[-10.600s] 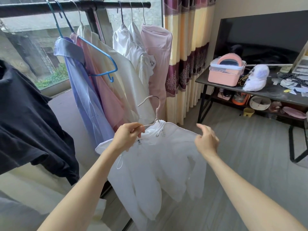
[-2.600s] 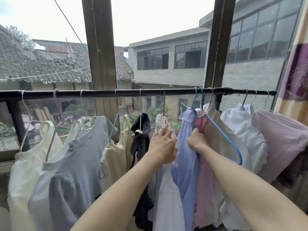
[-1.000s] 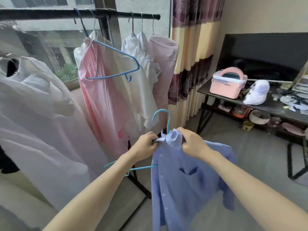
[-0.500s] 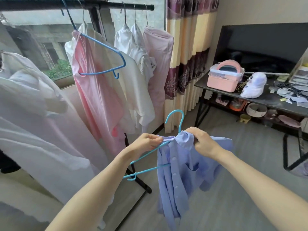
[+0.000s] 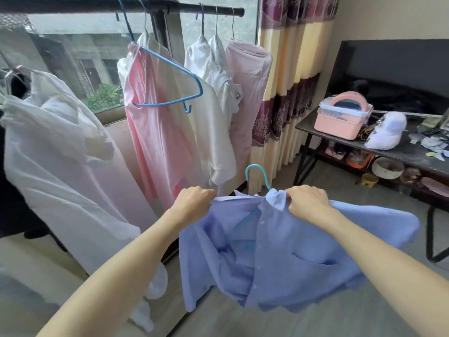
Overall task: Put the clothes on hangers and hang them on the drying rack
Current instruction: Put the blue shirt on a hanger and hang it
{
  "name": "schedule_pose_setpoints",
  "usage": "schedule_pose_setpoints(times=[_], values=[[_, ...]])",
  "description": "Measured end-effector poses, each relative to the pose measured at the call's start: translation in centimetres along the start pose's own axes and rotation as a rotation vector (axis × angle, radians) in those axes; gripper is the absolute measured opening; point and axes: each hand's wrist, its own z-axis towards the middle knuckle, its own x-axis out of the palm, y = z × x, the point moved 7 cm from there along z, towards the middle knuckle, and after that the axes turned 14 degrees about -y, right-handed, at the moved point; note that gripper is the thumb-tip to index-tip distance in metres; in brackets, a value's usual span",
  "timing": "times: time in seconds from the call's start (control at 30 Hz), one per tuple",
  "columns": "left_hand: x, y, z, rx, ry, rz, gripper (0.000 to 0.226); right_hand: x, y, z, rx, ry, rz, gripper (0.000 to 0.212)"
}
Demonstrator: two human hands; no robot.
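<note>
Hanging from the far drying rack (image 5: pixel 73 4), pale garments fill the left; nearer, a blue shirt (image 5: pixel 279 251) on a teal hanger (image 5: pixel 257 173) is gripped at its collar by the left hand (image 5: pixel 194 200) and right hand (image 5: pixel 307 200).

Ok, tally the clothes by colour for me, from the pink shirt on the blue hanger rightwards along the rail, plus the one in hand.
Pink: 2 (pink shirt, pale pink garment)
White or cream: 3 (cream shirt, two white shirts)
Blue: 1 (blue shirt)
Total: 6
</note>
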Motion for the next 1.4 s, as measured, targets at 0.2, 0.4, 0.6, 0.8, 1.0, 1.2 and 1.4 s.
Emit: schedule_pose_setpoints(times=[0.2,0.4,0.6,0.8,1.0,1.2,1.4], values=[[2.2,-2.2,-2.0,-0.048,0.166,-0.205,0.011,-0.4,-1.9,-0.6,0.399,-0.154,0.360,0.030],[5.5,-4.0,-3.9,0.026,0.506,-0.461,0.038,0.5,-1.3,-2.4,0.353,-0.281,0.680,0.008],[0.7,-1.1,-0.5,-0.022,-0.174,-0.360,0.064,-0.6,-0.2,-3.4,0.139,-0.348,0.724,0.011],[2.3,-3.3,0.0,-0.039,0.168,-0.587,0.031,-3.0,0.9,-4.5,-0.010,-0.381,0.949,0.014],[1.7,-3.5,-0.7,-0.157,-0.110,-0.692,0.044,-1.5,-2.5,-5.1,0.321,-0.314,1.161,0.008],[0.9,-4.0,-1.2,-0.188,-0.273,-0.785,0.017,-0.2,-1.1,-4.0,0.294,-0.211,0.966,0.016],[1.1,-1.2,-2.3,-0.331,-0.347,-0.850,0.013,3.0,-6.1,-5.7,0.648,-0.354,0.882,0.028]])
